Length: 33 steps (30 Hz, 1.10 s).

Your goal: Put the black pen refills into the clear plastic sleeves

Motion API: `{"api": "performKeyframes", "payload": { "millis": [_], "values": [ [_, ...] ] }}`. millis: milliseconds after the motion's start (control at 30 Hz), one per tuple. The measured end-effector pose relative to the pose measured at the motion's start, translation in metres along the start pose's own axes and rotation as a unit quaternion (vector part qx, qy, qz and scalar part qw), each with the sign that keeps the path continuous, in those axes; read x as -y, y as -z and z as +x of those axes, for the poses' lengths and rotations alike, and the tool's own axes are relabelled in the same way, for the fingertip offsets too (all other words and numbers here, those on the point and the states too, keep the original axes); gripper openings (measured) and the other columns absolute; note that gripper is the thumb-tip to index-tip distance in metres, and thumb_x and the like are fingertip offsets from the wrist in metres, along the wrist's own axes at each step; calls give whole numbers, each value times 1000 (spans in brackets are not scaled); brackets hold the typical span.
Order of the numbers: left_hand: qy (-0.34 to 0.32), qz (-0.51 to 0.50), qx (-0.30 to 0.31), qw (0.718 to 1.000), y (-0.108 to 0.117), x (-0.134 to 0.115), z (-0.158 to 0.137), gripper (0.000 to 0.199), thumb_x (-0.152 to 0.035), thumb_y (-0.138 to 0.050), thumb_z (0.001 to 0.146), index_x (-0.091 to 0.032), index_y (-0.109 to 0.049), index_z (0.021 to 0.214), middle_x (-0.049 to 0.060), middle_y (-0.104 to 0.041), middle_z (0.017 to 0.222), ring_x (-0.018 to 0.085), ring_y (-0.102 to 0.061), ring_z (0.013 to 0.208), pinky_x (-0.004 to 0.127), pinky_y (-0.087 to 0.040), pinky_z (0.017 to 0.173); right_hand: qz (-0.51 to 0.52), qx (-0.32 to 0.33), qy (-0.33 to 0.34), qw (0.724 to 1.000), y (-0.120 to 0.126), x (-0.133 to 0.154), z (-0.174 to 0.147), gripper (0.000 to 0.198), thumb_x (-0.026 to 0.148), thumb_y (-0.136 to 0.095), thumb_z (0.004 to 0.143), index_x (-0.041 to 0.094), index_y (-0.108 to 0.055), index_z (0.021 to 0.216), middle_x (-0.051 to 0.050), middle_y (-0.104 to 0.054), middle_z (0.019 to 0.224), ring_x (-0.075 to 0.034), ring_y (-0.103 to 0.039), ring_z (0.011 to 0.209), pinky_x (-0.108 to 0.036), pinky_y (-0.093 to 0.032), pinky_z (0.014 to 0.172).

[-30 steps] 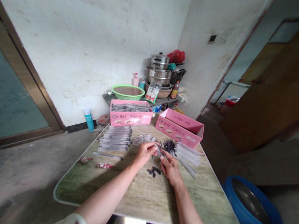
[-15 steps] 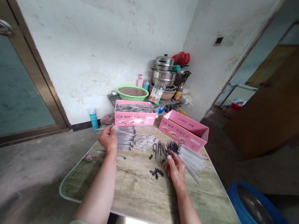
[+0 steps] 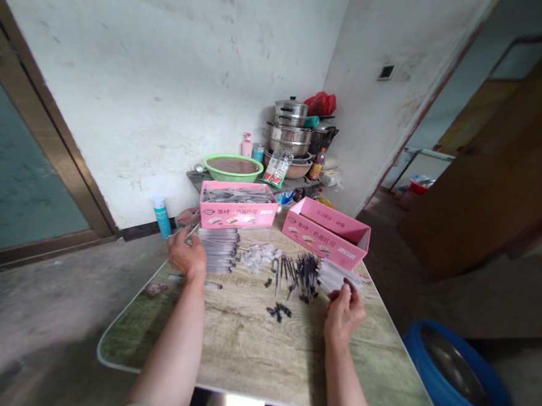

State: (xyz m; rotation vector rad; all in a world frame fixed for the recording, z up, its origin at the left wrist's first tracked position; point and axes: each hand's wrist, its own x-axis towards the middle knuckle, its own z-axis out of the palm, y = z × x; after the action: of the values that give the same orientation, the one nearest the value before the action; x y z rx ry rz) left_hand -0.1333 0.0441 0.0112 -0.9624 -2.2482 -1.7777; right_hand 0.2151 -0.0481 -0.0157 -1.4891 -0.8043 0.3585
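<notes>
My left hand point(image 3: 187, 254) is at the outer ends of a row of translucent, dark-tipped pen-like tubes point(image 3: 217, 250); its fingers are bent and apart. My right hand point(image 3: 346, 310) is in front of a fan of clear tubes point(image 3: 338, 273). Its fingers are drawn together, and what they hold is too small to make out. Between the hands are a heap of small white pieces point(image 3: 260, 257), a bundle of thin black-ended sticks point(image 3: 307, 273) and several short black caps point(image 3: 279, 312). One loose tube point(image 3: 213, 285) lies nearer me.
Behind the rows stand a pink box point(image 3: 238, 216) full of tubes and a second pink box point(image 3: 327, 235) at the right. A green basin point(image 3: 232, 175) and stacked pots point(image 3: 290, 130) are on a shelf at the wall. A blue tub point(image 3: 460, 377) stands right of the table point(image 3: 251, 350).
My right hand has moved right, from the black-ended bundle to the clear tubes. The fingers of my left hand have spread slightly at the left row. The view has shifted a little.
</notes>
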Motion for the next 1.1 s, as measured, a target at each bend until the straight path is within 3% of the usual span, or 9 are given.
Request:
{"api": "performKeyframes", "payload": {
  "millis": [67, 133, 200, 267, 400, 700, 833, 967, 1100],
  "values": [
    [-57, -37, 33, 997, -2, -10, -12, 36, -22, -56, 83, -17, -70, 115, 12, -67, 105, 25, -62, 89, 36, -46, 85, -70, -92, 6, 993, 7, -3, 8, 61, 57, -40, 89, 8, -66, 115, -6, -64, 60, -18, -53, 44, -30, -40, 47],
    [-106, -73, 91, 988, -6, -21, -29, 35, -22, -54, 85, -17, -70, 116, 10, -67, 103, 20, -61, 79, 32, -46, 81, -156, -112, 15, 981, 13, -4, 15, 52, 52, -43, 88, 11, -71, 101, -9, -67, 62, -23, -60, 53, -32, -43, 52],
    [-152, -102, 169, 968, -9, -31, -47, 31, -22, -54, 86, -19, -71, 113, 8, -68, 101, 17, -60, 72, 29, -45, 77, -270, -79, 15, 959, 16, -2, 18, 41, 47, -49, 86, 14, -73, 92, -14, -70, 68, -28, -66, 63, -34, -44, 57],
    [-189, -116, 225, 949, -11, -37, -61, 28, -22, -54, 87, -20, -72, 108, 7, -69, 99, 17, -61, 73, 28, -45, 77, -393, 3, -3, 920, 14, 3, 17, 31, 43, -55, 84, 19, -74, 88, -16, -72, 75, -32, -68, 70, -36, -43, 59],
    [-204, -109, 252, 940, -14, -38, -67, 27, -19, -53, 87, -20, -73, 105, 7, -71, 97, 20, -64, 78, 29, -45, 76, -525, 101, -4, 845, 8, 12, 9, 22, 36, -57, 85, 22, -71, 94, -17, -73, 82, -32, -70, 79, -37, -44, 63],
    [-209, -93, 259, 938, -16, -33, -65, 24, -15, -56, 85, -19, -74, 100, 5, -71, 92, 17, -63, 73, 27, -47, 75, -588, 153, 3, 795, 6, 20, 5, 22, 34, -51, 92, 18, -67, 95, -17, -73, 91, -31, -71, 86, -35, -46, 68],
    [-234, -143, 347, 897, -19, -35, -78, 22, -15, -57, 84, -19, -74, 99, 5, -71, 92, 15, -64, 73, 24, -47, 70, -555, 118, 18, 823, 3, 20, 4, 29, 38, -47, 94, 19, -68, 96, -15, -73, 81, -29, -71, 79, -34, -44, 66],
    [-274, -167, 457, 829, -22, -37, -90, 19, -13, -60, 82, -19, -74, 93, 5, -72, 88, 15, -64, 73, 25, -47, 70, -409, 55, 54, 909, 3, 14, 4, 33, 45, -50, 89, 18, -70, 90, -13, -72, 74, -28, -68, 72, -33, -42, 63],
    [-305, -164, 509, 788, -21, -40, -94, 16, -13, -62, 81, -17, -75, 89, 6, -73, 87, 17, -65, 78, 28, -46, 74, -185, 55, 62, 979, 1, 8, 4, 35, 46, -52, 84, 16, -67, 75, -9, -68, 64, -25, -63, 65, -30, -42, 61]
  ]
}}
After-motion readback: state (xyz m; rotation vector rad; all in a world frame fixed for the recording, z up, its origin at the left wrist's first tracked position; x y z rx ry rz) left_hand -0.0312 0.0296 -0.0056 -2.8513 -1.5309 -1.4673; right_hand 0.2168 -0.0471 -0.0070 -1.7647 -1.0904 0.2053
